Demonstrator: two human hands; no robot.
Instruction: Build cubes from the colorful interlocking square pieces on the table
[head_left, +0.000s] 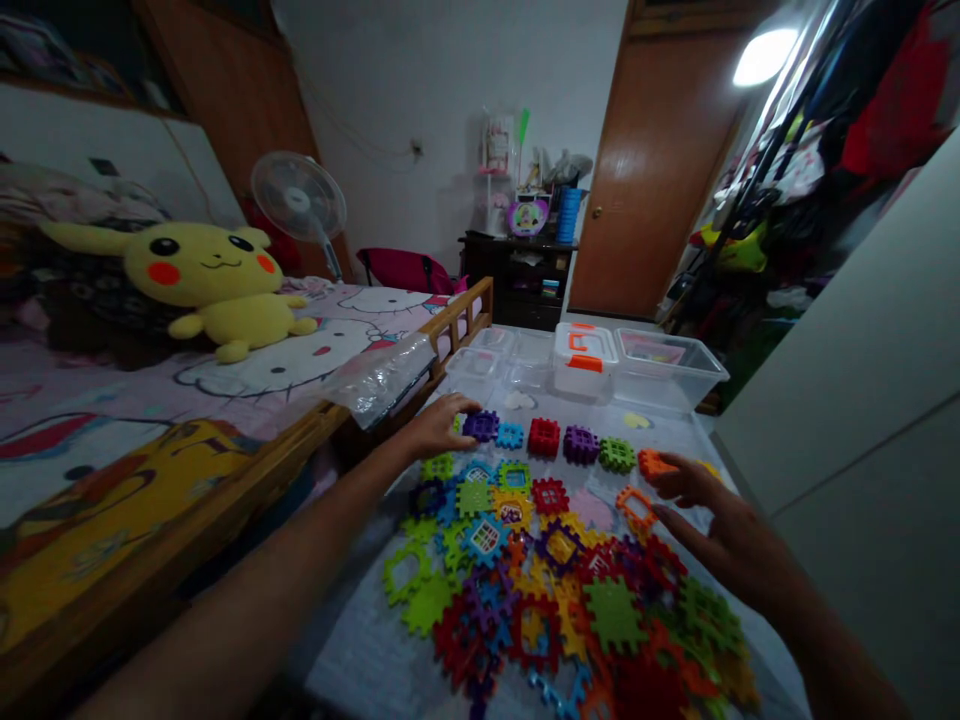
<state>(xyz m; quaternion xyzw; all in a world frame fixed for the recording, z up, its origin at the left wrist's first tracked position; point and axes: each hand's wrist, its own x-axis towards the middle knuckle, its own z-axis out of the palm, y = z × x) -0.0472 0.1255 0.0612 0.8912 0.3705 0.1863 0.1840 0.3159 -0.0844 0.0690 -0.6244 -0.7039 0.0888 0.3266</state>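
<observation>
A heap of coloured plastic gear-edged tiles (pixel 555 580) covers the near part of the table (pixel 360 650). Beyond it stands a row of small assembled blocks: purple (pixel 481 426), blue (pixel 511 435), red (pixel 544 437), purple (pixel 580 444), green (pixel 616 454) and orange (pixel 654 464). My left hand (pixel 439 425) reaches to the row's left end, fingers curled against the purple block. My right hand (pixel 712 510) is at the right end, fingertips pinched on the orange block, with an orange frame tile (pixel 636 506) just below it.
Clear plastic bins (pixel 667 368) and a white box with orange latches (pixel 585 358) stand at the table's far end. A bed with a wooden rail (pixel 450 325) and a yellow plush toy (pixel 217 285) lies left. A white cabinet side (pixel 862 420) rises on the right.
</observation>
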